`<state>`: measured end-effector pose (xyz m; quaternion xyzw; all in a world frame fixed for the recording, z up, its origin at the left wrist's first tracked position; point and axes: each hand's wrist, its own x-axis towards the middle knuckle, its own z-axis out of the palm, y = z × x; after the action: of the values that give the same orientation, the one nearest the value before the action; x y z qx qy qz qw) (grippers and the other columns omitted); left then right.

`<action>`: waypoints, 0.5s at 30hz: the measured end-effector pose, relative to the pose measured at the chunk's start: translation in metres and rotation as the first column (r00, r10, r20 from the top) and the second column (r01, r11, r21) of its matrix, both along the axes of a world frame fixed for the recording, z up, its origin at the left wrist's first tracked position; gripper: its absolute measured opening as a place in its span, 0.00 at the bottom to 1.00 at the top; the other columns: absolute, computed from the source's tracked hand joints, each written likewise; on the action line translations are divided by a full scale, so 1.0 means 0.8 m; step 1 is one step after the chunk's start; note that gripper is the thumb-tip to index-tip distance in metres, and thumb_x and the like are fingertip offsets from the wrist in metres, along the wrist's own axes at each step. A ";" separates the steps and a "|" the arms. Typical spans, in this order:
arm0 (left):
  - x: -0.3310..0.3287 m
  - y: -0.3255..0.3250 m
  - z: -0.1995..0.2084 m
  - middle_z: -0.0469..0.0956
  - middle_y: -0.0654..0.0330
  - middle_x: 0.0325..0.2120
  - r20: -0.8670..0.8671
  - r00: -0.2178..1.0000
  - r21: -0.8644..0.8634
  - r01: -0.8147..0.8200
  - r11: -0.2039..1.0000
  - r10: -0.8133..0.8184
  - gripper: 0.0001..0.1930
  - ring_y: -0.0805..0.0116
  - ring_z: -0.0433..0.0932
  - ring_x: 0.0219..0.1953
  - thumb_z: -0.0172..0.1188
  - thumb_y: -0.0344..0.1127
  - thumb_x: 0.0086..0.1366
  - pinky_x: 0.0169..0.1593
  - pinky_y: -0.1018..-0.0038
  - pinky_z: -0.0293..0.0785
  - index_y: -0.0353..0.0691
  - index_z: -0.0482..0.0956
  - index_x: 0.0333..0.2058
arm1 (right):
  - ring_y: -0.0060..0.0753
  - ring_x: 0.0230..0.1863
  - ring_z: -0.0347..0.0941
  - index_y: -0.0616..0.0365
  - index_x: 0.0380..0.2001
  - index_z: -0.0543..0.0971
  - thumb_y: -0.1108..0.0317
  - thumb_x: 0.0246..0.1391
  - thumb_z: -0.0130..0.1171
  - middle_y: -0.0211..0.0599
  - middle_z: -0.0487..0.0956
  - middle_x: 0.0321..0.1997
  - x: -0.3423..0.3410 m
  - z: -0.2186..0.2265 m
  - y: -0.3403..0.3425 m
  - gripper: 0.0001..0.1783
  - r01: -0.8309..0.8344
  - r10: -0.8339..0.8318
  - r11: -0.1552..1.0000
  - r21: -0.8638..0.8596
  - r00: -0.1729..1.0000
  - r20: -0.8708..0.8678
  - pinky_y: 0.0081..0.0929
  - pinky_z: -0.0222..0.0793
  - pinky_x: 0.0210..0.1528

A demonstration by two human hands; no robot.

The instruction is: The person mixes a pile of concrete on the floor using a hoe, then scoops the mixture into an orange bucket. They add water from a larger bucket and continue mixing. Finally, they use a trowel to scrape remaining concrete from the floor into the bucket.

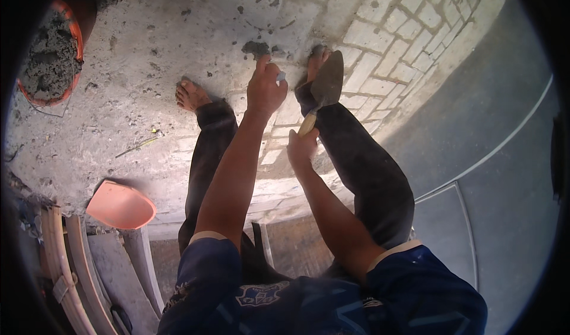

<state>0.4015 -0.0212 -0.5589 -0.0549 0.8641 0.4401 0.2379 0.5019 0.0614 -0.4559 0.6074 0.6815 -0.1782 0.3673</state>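
Observation:
My right hand (303,147) is closed around the pale wooden handle of a pointed trowel (328,79). The blade, grey and smeared, points away from me above my right foot. To its left, my left hand (265,91) is closed on a small pale grey piece (281,76), too small to name. Its index finger stretches toward a dark patch of wet mortar (256,49) on the grey surface. Pale bricks with mortar joints (380,62) spread to the right of both hands.
An orange-rimmed bucket (79,35) of grey mortar stands at far left. A pinkish-orange scoop-shaped piece (122,205) lies near the left edge, above wooden planks (122,264). A thin yellowish strip (139,145) rests on the concrete. My bare feet (193,95) stand apart; a lower grey floor (475,133) is at right.

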 end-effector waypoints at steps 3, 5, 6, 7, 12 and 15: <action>-0.027 0.030 -0.028 0.72 0.51 0.51 -0.103 0.963 -0.117 0.235 0.965 -0.248 0.11 0.51 0.80 0.35 0.62 0.31 0.52 0.37 0.59 0.80 0.41 0.72 0.35 | 0.57 0.36 0.79 0.69 0.51 0.59 0.63 0.53 0.62 0.63 0.77 0.40 0.019 0.015 0.009 0.31 0.104 -0.106 0.994 -0.027 0.990 -0.092 0.47 0.75 0.38; -0.022 0.043 -0.047 0.73 0.51 0.47 -0.030 0.906 -0.207 0.407 0.890 -0.421 0.11 0.49 0.80 0.36 0.59 0.29 0.53 0.37 0.58 0.80 0.42 0.72 0.36 | 0.49 0.31 0.80 0.69 0.51 0.59 0.63 0.52 0.63 0.59 0.77 0.37 0.003 0.029 0.015 0.32 0.143 -0.159 0.985 -0.102 0.971 -0.178 0.42 0.76 0.32; -0.020 0.050 -0.053 0.72 0.52 0.42 0.039 0.876 -0.185 0.479 0.858 -0.480 0.09 0.48 0.80 0.35 0.56 0.28 0.55 0.36 0.57 0.81 0.42 0.71 0.36 | 0.38 0.23 0.77 0.69 0.50 0.60 0.65 0.52 0.63 0.51 0.76 0.33 -0.011 0.031 0.017 0.30 0.179 -0.197 0.979 -0.094 0.946 -0.257 0.33 0.74 0.25; -0.014 0.056 -0.057 0.71 0.52 0.41 0.044 0.872 -0.180 0.486 0.855 -0.487 0.09 0.48 0.80 0.35 0.56 0.28 0.55 0.36 0.57 0.81 0.42 0.71 0.36 | 0.34 0.21 0.76 0.67 0.49 0.61 0.66 0.52 0.63 0.48 0.75 0.31 -0.025 0.032 0.020 0.28 0.195 -0.210 0.977 -0.081 0.938 -0.276 0.30 0.72 0.22; -0.006 0.075 -0.065 0.70 0.51 0.40 0.073 0.872 -0.159 0.489 0.858 -0.484 0.08 0.49 0.81 0.34 0.56 0.28 0.57 0.35 0.58 0.81 0.43 0.71 0.37 | 0.24 0.15 0.70 0.61 0.42 0.61 0.73 0.54 0.62 0.38 0.73 0.25 -0.042 0.023 0.044 0.20 0.292 -0.307 0.951 -0.100 0.864 -0.399 0.23 0.66 0.15; -0.018 0.067 -0.069 0.70 0.50 0.39 0.033 0.883 -0.192 0.466 0.864 -0.469 0.07 0.49 0.82 0.32 0.56 0.29 0.58 0.34 0.58 0.81 0.43 0.72 0.36 | 0.23 0.14 0.69 0.60 0.41 0.61 0.73 0.54 0.62 0.37 0.72 0.24 -0.037 0.014 0.053 0.20 0.313 -0.339 0.940 -0.134 0.817 -0.467 0.23 0.64 0.14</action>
<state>0.3869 0.0322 -0.6138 0.1362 0.8920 0.2834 0.3246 0.4726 0.1035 -0.4444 0.6415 0.6323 -0.4017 0.1651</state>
